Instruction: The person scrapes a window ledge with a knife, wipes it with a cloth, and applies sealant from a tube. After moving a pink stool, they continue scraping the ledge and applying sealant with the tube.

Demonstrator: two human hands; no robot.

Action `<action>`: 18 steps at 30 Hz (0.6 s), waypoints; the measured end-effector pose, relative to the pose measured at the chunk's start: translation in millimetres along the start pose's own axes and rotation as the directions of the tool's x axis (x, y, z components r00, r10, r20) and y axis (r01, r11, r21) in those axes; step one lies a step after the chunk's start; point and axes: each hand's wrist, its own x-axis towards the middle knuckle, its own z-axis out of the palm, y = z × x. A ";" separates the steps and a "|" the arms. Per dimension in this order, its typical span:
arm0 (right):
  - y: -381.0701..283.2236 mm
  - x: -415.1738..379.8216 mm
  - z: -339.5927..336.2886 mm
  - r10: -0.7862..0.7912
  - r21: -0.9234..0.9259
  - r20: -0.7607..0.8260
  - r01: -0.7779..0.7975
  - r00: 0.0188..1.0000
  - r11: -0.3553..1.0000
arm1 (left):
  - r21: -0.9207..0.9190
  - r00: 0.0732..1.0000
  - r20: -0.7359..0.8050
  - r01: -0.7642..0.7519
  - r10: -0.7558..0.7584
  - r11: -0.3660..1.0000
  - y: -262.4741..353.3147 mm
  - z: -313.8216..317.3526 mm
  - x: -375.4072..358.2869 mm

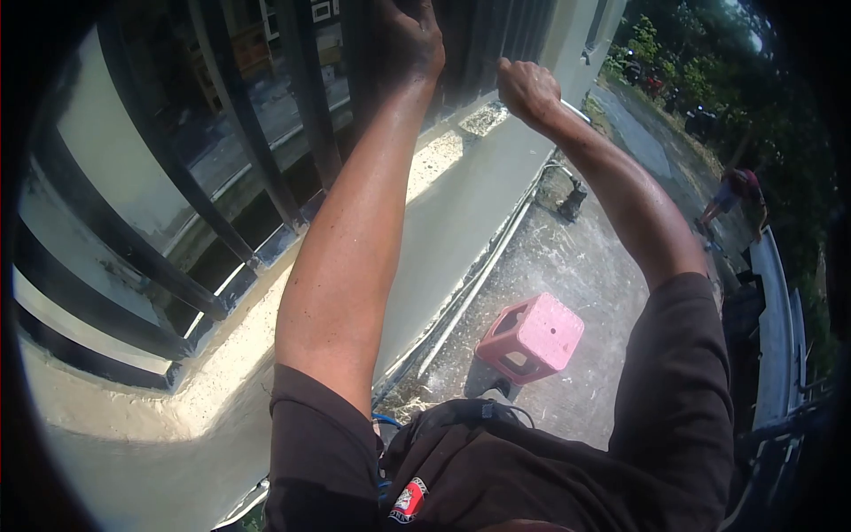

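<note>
My left hand [415,40] is raised at the top edge of the view, against the dark metal bars [306,89] of a window grille. Its fingertips are cut off by the frame, so its grip is hidden. To the right, my right hand [529,90] is closed in a fist beside the far end of the grille, above the ledge. Whatever it may hold does not show. Below the bars runs a pale, rough ledge [441,161] on top of a grey plastered wall [443,239].
A pink plastic stool [548,332] stands on the concrete ground [603,266] below me. A thin pipe [479,284] runs along the wall's foot. Farther right, another person [736,191] bends over near a pale long panel [776,310]. Trees and parked motorbikes lie beyond.
</note>
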 end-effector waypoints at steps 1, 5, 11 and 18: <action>0.6 -7.7 15.9 -0.016 -0.026 -0.002 0.016 1.000 1.000 | -0.035 0.999 0.029 0.043 -0.042 0.998 7.0 -5.2 -1.3; -1.0 -15.8 37.3 -0.039 -0.046 0.047 0.041 0.998 0.998 | -0.062 0.998 -0.062 0.002 -0.006 0.998 0.1 4.7 1.8; 2.8 -7.4 33.4 -0.018 -0.019 0.004 0.018 1.000 1.000 | 0.004 0.998 -0.054 -0.012 0.012 1.000 -3.0 5.0 -0.2; -10.3 -9.7 33.6 -0.098 -0.088 0.033 0.100 0.995 0.991 | 0.047 0.997 -0.069 -0.028 0.031 0.998 0.8 1.1 0.1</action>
